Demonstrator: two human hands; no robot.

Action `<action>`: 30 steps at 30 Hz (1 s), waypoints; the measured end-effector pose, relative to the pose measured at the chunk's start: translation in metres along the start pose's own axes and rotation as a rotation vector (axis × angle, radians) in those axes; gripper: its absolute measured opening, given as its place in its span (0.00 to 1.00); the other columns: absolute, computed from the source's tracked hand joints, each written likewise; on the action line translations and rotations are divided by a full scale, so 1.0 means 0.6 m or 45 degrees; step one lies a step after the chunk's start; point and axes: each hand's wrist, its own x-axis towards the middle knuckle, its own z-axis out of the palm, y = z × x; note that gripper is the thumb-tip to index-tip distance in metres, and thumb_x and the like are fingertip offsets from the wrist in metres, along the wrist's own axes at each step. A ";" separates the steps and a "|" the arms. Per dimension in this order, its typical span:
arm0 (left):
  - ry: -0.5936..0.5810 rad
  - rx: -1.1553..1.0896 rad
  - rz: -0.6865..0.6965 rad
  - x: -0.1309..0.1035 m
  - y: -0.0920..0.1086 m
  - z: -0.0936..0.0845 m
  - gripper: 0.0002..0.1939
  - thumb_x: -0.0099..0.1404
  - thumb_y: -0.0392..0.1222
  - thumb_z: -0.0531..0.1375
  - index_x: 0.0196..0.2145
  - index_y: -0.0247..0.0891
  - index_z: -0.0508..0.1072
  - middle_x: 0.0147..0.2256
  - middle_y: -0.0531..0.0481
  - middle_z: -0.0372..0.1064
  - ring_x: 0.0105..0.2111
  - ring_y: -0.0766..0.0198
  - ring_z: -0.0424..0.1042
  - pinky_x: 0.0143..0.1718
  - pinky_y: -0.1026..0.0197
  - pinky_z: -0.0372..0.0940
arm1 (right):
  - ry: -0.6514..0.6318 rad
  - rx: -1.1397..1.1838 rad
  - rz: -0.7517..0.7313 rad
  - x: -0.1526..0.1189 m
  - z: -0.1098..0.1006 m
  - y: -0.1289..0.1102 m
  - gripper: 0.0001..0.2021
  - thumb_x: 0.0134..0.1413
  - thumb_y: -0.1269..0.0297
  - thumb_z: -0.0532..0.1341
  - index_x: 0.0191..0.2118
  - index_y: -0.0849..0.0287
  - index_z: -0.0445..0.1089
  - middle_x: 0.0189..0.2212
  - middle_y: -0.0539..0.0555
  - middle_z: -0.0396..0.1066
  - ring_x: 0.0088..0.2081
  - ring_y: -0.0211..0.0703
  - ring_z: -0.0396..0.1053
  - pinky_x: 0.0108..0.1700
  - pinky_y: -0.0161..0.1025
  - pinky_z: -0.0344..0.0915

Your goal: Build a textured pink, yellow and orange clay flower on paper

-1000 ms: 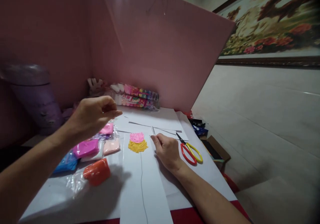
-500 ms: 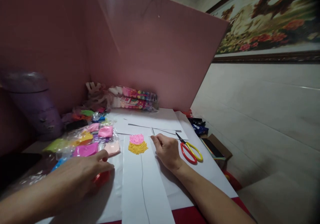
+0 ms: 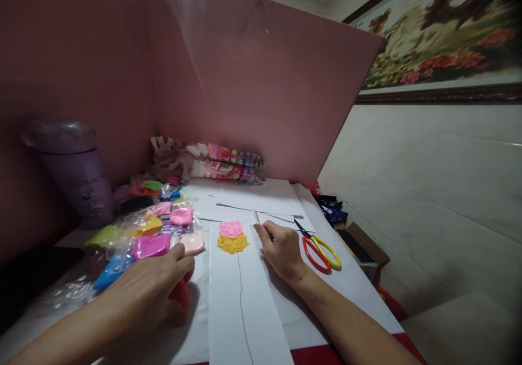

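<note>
My left hand (image 3: 157, 280) is curled round a red packet of modelling clay (image 3: 180, 295), which the fingers partly hide. My right hand (image 3: 281, 248) is closed on a thin pale stick-like tool (image 3: 256, 216), whose tip points up and away. Between the hands lies a white paper strip (image 3: 224, 310). On it sits a clay flower, with a pink top (image 3: 230, 228) over a yellow-orange lower part (image 3: 233, 242). A drawn stem line runs from the flower down the strip. Beside my right hand rest scissors (image 3: 320, 253) with one red and one yellow handle.
Several bagged clay pieces, among them a magenta packet (image 3: 150, 245), lie at the left near a purple tumbler (image 3: 79, 174). Wrapped clay packs (image 3: 224, 164) stand against the pink panel (image 3: 261, 93). An open cardboard box (image 3: 367, 243) is beyond the right edge.
My left hand has lowered and its fingers have closed round the red packet. The right hand keeps its hold beside the flower. The whole view has shifted slightly.
</note>
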 end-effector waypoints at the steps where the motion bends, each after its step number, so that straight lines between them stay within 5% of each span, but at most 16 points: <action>1: -0.034 0.073 -0.017 0.003 0.000 0.000 0.05 0.41 0.34 0.57 0.21 0.40 0.66 0.26 0.52 0.64 0.22 0.63 0.61 0.24 0.62 0.45 | -0.006 0.005 0.004 0.000 0.000 0.000 0.19 0.60 0.59 0.54 0.20 0.59 0.64 0.13 0.47 0.61 0.17 0.33 0.53 0.25 0.33 0.47; 6: -0.215 0.076 -0.037 0.013 -0.001 -0.008 0.06 0.42 0.32 0.56 0.21 0.40 0.67 0.19 0.54 0.67 0.20 0.63 0.63 0.22 0.63 0.45 | -0.015 0.050 0.007 -0.001 0.000 -0.002 0.19 0.60 0.59 0.55 0.19 0.59 0.63 0.13 0.47 0.59 0.16 0.33 0.52 0.24 0.34 0.47; 9: -0.057 -0.179 -0.009 0.029 0.005 -0.026 0.03 0.49 0.34 0.58 0.22 0.40 0.69 0.18 0.54 0.67 0.20 0.65 0.63 0.22 0.64 0.49 | -0.028 0.113 0.008 -0.002 0.000 -0.002 0.19 0.60 0.60 0.55 0.19 0.59 0.63 0.13 0.47 0.59 0.16 0.33 0.52 0.24 0.33 0.48; 13: 0.182 -0.954 -0.098 0.071 0.030 -0.041 0.10 0.57 0.47 0.61 0.29 0.37 0.72 0.22 0.50 0.70 0.19 0.67 0.63 0.18 0.68 0.51 | -0.141 0.346 -0.087 -0.004 -0.003 -0.010 0.16 0.60 0.63 0.55 0.22 0.60 0.66 0.16 0.48 0.63 0.19 0.34 0.57 0.26 0.32 0.53; 17: 0.232 -1.519 -0.339 0.111 0.049 -0.008 0.15 0.52 0.51 0.64 0.27 0.37 0.66 0.17 0.56 0.64 0.10 0.76 0.49 0.12 0.71 0.40 | -0.262 0.612 -0.205 -0.006 -0.010 -0.024 0.10 0.61 0.66 0.53 0.32 0.61 0.70 0.25 0.53 0.70 0.27 0.37 0.66 0.31 0.32 0.59; 23: 0.234 -1.654 -0.472 0.120 0.040 0.060 0.17 0.52 0.50 0.66 0.30 0.36 0.65 0.18 0.57 0.64 0.13 0.75 0.57 0.13 0.73 0.47 | -0.294 0.823 -0.046 -0.007 -0.008 -0.028 0.11 0.62 0.63 0.52 0.37 0.61 0.69 0.27 0.52 0.70 0.25 0.36 0.65 0.29 0.32 0.62; 30: 0.201 -1.756 -0.396 0.103 0.034 0.065 0.17 0.55 0.50 0.66 0.34 0.36 0.66 0.23 0.56 0.67 0.16 0.74 0.62 0.16 0.72 0.51 | -0.333 0.880 0.075 -0.008 -0.007 -0.035 0.12 0.61 0.63 0.54 0.30 0.61 0.69 0.22 0.49 0.67 0.23 0.34 0.63 0.26 0.31 0.61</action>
